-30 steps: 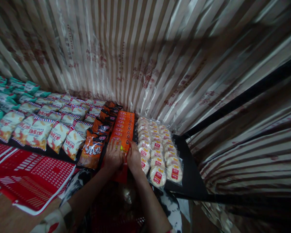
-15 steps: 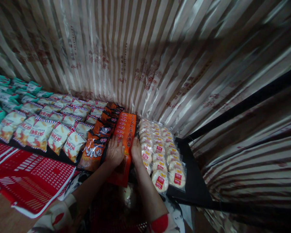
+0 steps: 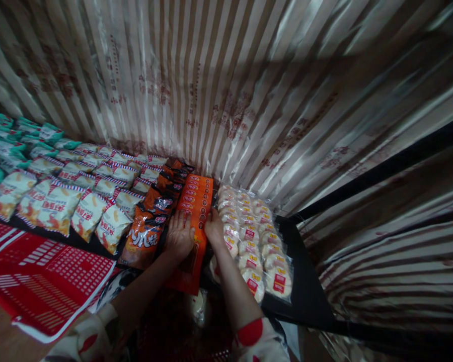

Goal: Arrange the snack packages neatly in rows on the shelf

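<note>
A: Both hands down on the orange packs (image 3: 193, 211) now. Left hand (image 3: 178, 236) flat on the near end, fingers spread and pressing from above, not curled round anything.

B: And the right hand (image 3: 214, 227)? Tucked along the right edge of the same row, fingertips at the seam against the round cakes (image 3: 249, 234). Pinching or just nudging, hard to tell from here.

A: Worth watching that near end. Hanging out past the shelf (image 3: 305, 286) edge, only the left palm keeping it down. Could well slide off toward the floor with the weight lifted.

B: Tight on both flanks too. Dark orange bags (image 3: 148, 229) touching on the left, cakes touching on the right. Too hard a shove sideways, and probably a ruffled neighbour row, or a cake bag tipped over the front lip.

A: Slippery wrappers as well, from the shine. Likely to skate under a flat palm rather than move square.

B: So: packs under the left fingers, beside the right ones, running from the striped curtain (image 3: 226, 90) at the back to the front edge.
</note>
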A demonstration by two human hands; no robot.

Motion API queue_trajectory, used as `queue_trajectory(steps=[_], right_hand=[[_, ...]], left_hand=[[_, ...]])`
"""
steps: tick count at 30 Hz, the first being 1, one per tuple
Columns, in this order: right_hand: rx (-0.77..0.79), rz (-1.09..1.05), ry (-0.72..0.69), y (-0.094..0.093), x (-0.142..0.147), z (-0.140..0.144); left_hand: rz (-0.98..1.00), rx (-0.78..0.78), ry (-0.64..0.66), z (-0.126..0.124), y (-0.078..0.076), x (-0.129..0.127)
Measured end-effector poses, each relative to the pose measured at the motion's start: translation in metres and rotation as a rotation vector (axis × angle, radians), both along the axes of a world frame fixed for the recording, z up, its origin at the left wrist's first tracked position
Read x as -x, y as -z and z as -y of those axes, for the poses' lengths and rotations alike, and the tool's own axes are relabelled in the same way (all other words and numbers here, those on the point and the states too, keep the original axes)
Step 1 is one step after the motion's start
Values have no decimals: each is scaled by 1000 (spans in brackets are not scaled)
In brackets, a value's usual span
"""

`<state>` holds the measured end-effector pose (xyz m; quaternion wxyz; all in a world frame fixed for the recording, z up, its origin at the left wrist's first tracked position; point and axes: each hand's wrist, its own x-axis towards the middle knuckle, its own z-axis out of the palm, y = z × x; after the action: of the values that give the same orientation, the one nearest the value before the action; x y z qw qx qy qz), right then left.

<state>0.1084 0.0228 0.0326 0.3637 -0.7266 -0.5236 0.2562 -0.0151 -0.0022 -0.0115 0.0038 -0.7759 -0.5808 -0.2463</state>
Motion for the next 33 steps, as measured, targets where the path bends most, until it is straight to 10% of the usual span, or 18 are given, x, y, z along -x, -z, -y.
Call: queue_trajectory(steps=[16,33], right_hand=[[248,602,-155,-12,-14,-30],[211,612,-133,-8,-14,-42]], left_hand=[[-16,-56,-12,-6,9,-9],[-12,-65,-11,-6,5,-8]])
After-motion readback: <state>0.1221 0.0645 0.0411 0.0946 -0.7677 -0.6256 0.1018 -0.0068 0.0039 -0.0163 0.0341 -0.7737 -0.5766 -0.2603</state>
